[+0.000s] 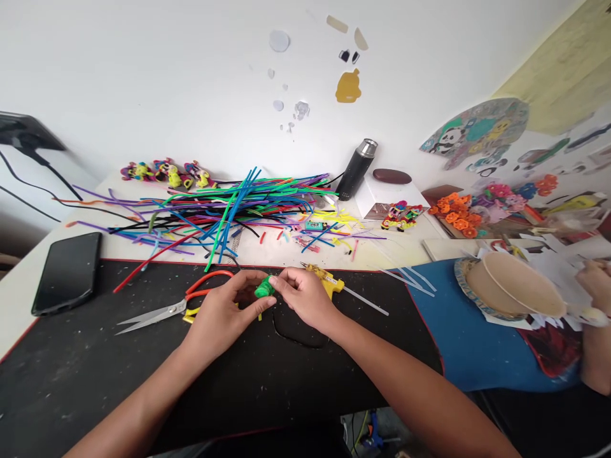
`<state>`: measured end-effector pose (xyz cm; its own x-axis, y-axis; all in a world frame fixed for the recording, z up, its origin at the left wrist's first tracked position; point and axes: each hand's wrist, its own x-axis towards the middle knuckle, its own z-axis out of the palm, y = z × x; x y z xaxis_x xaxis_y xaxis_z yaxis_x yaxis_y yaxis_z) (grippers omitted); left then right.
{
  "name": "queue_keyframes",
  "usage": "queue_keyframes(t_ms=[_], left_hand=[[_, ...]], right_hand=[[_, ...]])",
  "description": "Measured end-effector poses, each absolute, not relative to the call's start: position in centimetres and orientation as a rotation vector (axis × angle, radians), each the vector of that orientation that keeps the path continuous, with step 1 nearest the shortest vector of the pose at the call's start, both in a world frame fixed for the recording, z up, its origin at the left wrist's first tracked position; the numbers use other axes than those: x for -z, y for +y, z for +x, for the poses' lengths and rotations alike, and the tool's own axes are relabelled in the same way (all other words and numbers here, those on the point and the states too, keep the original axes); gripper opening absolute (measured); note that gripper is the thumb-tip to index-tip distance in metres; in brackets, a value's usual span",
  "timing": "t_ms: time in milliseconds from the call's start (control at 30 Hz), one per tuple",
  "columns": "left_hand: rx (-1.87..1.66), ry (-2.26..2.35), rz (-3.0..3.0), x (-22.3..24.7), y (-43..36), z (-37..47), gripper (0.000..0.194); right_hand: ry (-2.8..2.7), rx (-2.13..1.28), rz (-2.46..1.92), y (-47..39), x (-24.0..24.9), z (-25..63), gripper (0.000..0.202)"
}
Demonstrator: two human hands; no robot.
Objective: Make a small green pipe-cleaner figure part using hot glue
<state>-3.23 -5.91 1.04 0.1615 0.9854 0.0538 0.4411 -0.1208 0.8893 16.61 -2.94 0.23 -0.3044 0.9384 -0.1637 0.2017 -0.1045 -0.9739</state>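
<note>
We see the left hand (224, 315) and right hand (305, 299) meeting over the black mat (143, 375), fingers of both pinched closed on a green pipe-cleaner piece (264, 288) between the fingertips. Scissors (167, 310) lie left of the fingers; a glue gun (329, 280) lies just right.
</note>
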Motion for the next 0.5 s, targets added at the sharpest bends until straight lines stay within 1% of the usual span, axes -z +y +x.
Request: queue_keyframes(t_ms=[133,300,500], left_hand=[[-0.900,1.495,1.827,-1.10,-5.99,-2.84,0.032],[-0.895,1.607,1.917,-0.79,-5.79,-3.17,0.037],[-0.894,1.622,1.879,-0.53,-5.54,-3.46,0.040]], right_hand=[[-1.555,-1.454,-1.264,-3.08,-0.15,16.46,0.038],[-1.616,-1.473,-1.244,-3.18,-0.72,16.59,0.039],[-1.678,-1.462,-1.262,-3.25,-0.90,17.00,0.038]])
